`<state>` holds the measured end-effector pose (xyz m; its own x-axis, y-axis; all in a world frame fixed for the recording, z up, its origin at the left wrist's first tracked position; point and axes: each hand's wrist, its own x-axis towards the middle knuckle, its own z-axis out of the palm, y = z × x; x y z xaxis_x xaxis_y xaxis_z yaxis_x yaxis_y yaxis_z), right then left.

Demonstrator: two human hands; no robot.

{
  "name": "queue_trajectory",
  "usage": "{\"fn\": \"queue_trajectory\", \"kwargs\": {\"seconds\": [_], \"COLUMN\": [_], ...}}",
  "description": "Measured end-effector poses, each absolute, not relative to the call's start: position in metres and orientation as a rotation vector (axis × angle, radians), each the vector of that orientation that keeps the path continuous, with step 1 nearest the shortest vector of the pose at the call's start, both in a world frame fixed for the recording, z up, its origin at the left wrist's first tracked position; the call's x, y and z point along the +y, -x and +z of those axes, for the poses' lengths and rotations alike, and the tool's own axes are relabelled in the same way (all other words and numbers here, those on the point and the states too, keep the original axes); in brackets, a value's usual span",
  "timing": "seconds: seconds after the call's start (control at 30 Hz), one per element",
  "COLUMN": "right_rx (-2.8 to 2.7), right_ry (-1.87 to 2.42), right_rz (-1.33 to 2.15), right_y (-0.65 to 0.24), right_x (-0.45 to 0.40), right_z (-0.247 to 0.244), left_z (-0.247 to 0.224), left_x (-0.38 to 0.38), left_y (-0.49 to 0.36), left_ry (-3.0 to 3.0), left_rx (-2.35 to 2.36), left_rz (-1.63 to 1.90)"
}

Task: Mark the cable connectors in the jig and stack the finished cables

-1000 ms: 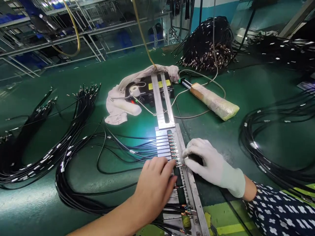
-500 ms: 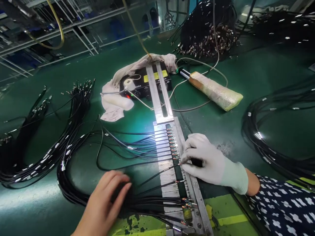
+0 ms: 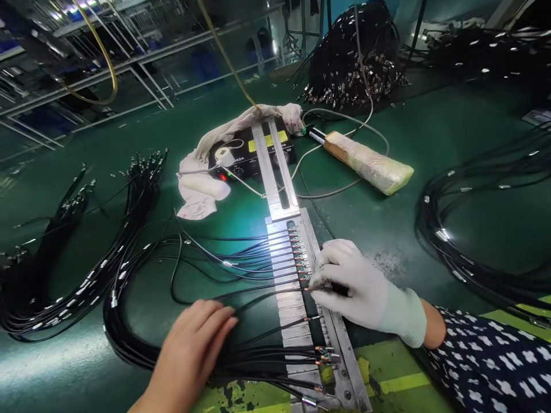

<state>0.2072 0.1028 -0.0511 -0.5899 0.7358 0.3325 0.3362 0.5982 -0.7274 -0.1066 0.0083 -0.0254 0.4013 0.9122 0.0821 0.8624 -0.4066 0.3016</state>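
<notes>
My right hand (image 3: 355, 289), in a white glove, pinches the stripped end of a black cable (image 3: 258, 298) over the slotted metal fixture (image 3: 290, 304). Several black cables lie side by side across the upper slots, their bare ends (image 3: 299, 252) beside the central gap. More cable ends (image 3: 327, 358) rest over the fixture's lower part. My bare left hand (image 3: 193, 344) is left of the fixture, fingers bent and close together around the same cable; its fingertips are partly hidden.
A black control box (image 3: 241, 155) under a cloth stands behind the fixture. A wrapped handle (image 3: 368, 163) lies to its right. Cable bundles (image 3: 116, 269) curve at the left, others (image 3: 434, 229) at the right.
The pinched cable has moved up and now lies nearly level, close to the filled slots. My left hand's fingers have drawn closer together. The whole view has shifted slightly.
</notes>
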Motion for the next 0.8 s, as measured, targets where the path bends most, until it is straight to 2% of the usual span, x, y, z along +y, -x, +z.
{"fn": "queue_trajectory", "kwargs": {"seconds": [0.17,0.47,0.63,0.8], "right_rx": [-2.167,-1.932,-1.933,-1.956], "right_ry": [0.924,1.124,1.147,1.169], "right_rz": [0.892,0.99,1.0,1.016], "right_y": [-0.209,-0.222,-0.219,-0.217], "right_x": [0.107,0.114,0.115,0.118], "right_z": [-0.051,-0.058,-0.056,-0.056], "left_z": [-0.021,-0.041,-0.037,-0.037], "left_x": [-0.015,0.031,0.033,0.038], "left_y": [0.138,0.023,0.032,0.043], "left_ry": [-2.536,-2.275,-2.08,-2.218], "left_rx": [1.719,1.39,1.304,1.393], "left_rz": [0.228,0.459,0.473,0.524]}}
